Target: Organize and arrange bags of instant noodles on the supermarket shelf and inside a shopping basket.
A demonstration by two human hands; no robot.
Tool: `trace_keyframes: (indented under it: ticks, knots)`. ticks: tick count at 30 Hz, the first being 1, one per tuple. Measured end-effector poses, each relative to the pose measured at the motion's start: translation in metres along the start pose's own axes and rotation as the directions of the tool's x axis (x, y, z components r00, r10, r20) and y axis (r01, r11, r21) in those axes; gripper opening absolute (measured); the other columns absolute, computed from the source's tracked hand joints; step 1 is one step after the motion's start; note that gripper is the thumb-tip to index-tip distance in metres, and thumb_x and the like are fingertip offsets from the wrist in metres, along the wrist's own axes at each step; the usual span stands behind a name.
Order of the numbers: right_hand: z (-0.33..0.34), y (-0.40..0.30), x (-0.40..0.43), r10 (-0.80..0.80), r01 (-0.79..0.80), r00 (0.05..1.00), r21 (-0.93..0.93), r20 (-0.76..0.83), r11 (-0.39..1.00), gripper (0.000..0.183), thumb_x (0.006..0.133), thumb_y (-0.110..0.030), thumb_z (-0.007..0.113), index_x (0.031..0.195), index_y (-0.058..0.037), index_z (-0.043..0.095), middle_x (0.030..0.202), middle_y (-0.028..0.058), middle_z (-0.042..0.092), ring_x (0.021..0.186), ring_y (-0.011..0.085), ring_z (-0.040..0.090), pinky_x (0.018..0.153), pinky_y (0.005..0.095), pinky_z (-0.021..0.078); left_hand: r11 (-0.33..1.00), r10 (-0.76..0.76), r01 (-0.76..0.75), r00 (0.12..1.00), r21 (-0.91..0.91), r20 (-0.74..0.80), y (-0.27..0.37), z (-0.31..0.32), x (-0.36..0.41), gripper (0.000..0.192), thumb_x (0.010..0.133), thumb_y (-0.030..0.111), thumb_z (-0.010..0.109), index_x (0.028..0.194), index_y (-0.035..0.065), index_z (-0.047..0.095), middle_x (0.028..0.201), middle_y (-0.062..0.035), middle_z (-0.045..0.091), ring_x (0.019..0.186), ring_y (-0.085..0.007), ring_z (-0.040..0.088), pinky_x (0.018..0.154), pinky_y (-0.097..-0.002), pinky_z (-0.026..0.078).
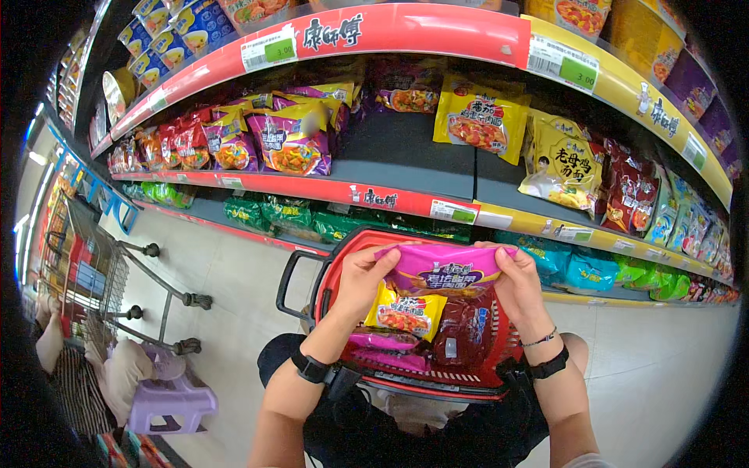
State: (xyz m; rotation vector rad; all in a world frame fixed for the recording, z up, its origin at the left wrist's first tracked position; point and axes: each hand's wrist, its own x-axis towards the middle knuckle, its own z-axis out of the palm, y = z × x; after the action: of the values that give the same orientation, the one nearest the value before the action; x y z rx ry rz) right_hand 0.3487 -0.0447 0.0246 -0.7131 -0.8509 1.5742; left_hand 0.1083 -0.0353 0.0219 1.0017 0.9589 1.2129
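Observation:
A purple instant noodle packet [450, 274] is stretched between my two hands, above a red plastic shopping basket [504, 374]. My left hand [364, 279] pinches its left corner between thumb and fingers, and my right hand [519, 281] pinches the right corner. Beneath it in the basket lie a yellow noodle packet [406, 313], dark red noodle packets [465, 336] and pink-purple packets [389, 357]. The basket's black handle [287, 284] sticks out at the left.
Ahead, a store shelf [404, 146] holds purple packets [292, 143], a yellow packet [483, 117] and a pale yellow packet [563, 164]. Green multipacks [287, 213] lie lower. At left are a wire shopping cart [96, 275] and another person beside a lilac plastic stool [169, 403].

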Motion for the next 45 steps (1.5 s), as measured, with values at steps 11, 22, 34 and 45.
trace_keyframes:
  ticks: [11,22,34,45]
  knots:
    - [-0.005,0.001,0.004,0.094,-0.093,0.996,-0.106,0.003,0.990,0.027,0.087,-0.013,0.058,0.111,0.0008,0.058,0.109,0.0115,0.062,0.099,0.0166,0.058,0.091,0.0308,0.0422,0.994,-0.001,0.001,1.000,-0.112,-0.007,-0.010,-0.016,-0.008,0.024,0.091,0.020,0.057,0.095,-0.0028,0.065,0.084,-0.0031,0.065,0.074,-0.0058,0.057,0.068,-0.0219,0.045]
    - [0.021,0.001,-0.007,-0.259,0.563,0.822,-0.794,0.507,0.230,0.038,0.080,-0.011,0.062,0.117,-0.0052,0.056,0.122,0.0128,0.050,0.115,0.0294,0.047,0.095,0.0373,0.0398,0.991,0.013,-0.004,0.997,0.135,-0.072,-0.018,-0.025,-0.019,0.021,0.089,0.015,0.059,0.095,-0.0031,0.065,0.080,-0.0019,0.066,0.070,-0.0042,0.056,0.064,-0.0209,0.045]
    - [0.001,0.013,-0.003,0.127,0.005,0.984,-0.733,0.125,0.680,0.022,0.082,-0.014,0.066,0.096,0.0023,0.065,0.084,0.0060,0.067,0.076,0.0103,0.061,0.069,0.0238,0.0475,0.994,-0.037,0.038,0.999,0.106,-0.012,-0.010,-0.029,-0.018,0.030,0.091,0.025,0.055,0.106,-0.0012,0.060,0.092,-0.0029,0.064,0.081,-0.0063,0.057,0.072,-0.0228,0.046]
    - [0.005,0.005,-0.001,-0.149,0.082,0.987,-0.604,-0.061,0.793,0.043,0.084,-0.014,0.063,0.123,-0.0046,0.048,0.125,0.0142,0.049,0.108,0.0208,0.052,0.090,0.0323,0.0432,0.940,-0.341,0.338,0.937,0.043,0.076,-0.007,-0.036,-0.026,0.036,0.091,0.036,0.054,0.107,0.0034,0.058,0.095,-0.0019,0.062,0.083,-0.0074,0.059,0.071,-0.0236,0.049]
